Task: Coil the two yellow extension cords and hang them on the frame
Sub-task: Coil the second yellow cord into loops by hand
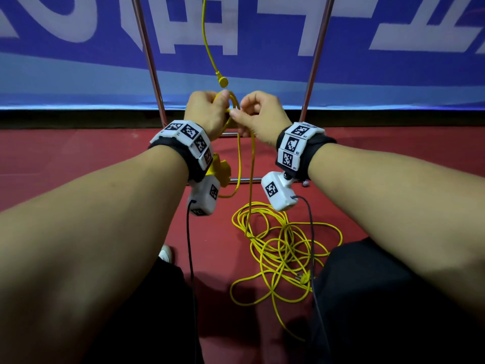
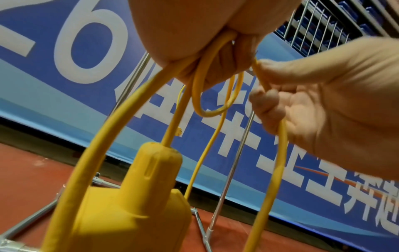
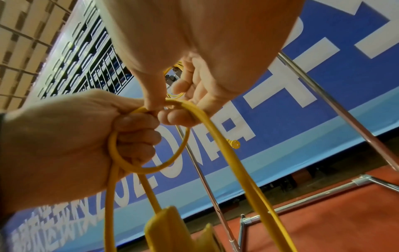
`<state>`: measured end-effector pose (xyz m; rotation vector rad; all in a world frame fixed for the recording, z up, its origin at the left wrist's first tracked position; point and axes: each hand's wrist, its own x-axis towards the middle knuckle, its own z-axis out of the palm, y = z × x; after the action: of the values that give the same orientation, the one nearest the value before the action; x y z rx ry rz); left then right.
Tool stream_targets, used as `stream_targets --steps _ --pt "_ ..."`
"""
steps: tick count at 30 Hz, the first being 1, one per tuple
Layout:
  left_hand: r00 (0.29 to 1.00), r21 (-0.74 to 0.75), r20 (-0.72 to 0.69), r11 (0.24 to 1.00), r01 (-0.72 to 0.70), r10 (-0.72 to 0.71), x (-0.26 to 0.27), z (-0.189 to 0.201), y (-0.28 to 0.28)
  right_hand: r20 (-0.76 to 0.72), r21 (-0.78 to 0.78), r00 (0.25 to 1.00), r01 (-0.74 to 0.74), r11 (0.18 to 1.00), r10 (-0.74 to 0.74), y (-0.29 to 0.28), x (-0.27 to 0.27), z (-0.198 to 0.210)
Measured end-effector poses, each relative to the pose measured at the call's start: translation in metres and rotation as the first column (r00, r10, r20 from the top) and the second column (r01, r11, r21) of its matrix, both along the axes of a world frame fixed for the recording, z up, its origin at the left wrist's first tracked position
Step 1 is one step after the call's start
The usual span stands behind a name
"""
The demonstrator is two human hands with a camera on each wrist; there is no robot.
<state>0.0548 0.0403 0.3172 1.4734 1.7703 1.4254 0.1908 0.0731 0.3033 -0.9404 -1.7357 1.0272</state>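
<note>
My left hand (image 1: 221, 106) grips small loops of a yellow extension cord (image 1: 251, 179) in front of the metal frame (image 1: 151, 64). The cord's yellow socket block (image 2: 140, 196) hangs just below that fist. My right hand (image 1: 240, 115) pinches the same cord between thumb and forefinger, right beside the left fist. From there one strand drops to a loose tangled pile (image 1: 275, 248) on the red floor, its plug (image 1: 304, 278) lying at the pile's right. A second yellow cord (image 1: 206, 40) hangs down from above between the frame's poles, ending in a round plug (image 1: 222, 80) just above my hands.
A blue banner (image 1: 78, 74) with white lettering stands behind the frame. The frame's low cross bar (image 1: 245, 179) lies on the red floor under my hands. Black-trousered legs (image 1: 367, 298) and a white shoe (image 1: 165, 253) flank the pile. Black camera cables (image 1: 190, 245) dangle from both wrists.
</note>
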Motion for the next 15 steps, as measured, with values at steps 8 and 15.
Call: stream_targets --steps 8,15 --pt "0.988 0.02 0.066 0.99 -0.138 0.137 -0.01 0.001 0.005 0.265 -0.302 0.944 -0.11 0.947 0.195 0.002 0.014 -0.018" --pt "0.998 -0.05 0.067 0.999 -0.008 0.011 -0.015 -0.004 -0.001 0.269 -0.078 0.96 0.1 0.992 -0.075 0.017 0.032 -0.005"
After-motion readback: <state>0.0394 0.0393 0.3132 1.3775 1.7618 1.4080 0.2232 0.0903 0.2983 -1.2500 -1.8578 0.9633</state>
